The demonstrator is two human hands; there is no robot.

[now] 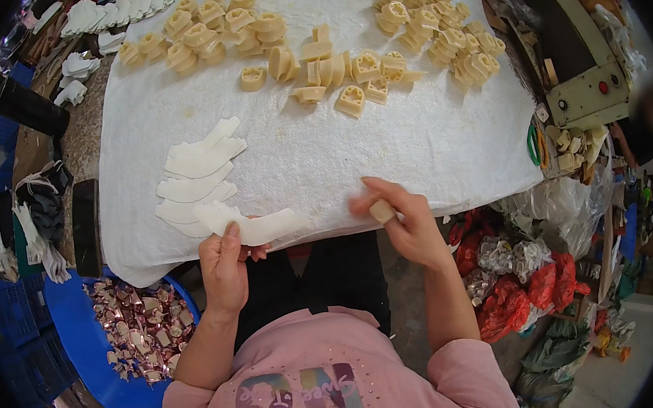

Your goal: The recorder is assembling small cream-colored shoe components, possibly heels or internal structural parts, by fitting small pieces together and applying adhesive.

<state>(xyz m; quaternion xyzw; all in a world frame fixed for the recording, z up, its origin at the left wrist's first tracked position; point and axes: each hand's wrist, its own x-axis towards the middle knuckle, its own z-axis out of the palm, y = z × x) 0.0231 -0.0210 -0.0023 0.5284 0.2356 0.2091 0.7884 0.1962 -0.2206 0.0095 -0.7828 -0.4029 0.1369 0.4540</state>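
My left hand (227, 267) pinches a white curved cut-out piece (272, 226) by its lower left end, thumb on top, over the table's near edge. It partly overlaps a fanned row of similar white cut-outs (202, 160) on the cloth. My right hand (410, 223) hovers to the right of the held piece, apart from it. A beige band or cap (382, 211) sits at its thumb; I cannot tell whether it is worn or held. Motion smears that hand's fingertips. Beyond both hands lie many beige moulded blocks with hollows (350, 100), resembling shoe heels.
White cloth (308, 152) covers the table. A blue tub (71, 329) of shiny pinkish pieces (141, 328) stands below left. More white cut-outs (122, 9) lie at the far left. At right are a greenish machine box (584, 98) and red plastic bags (505, 307).
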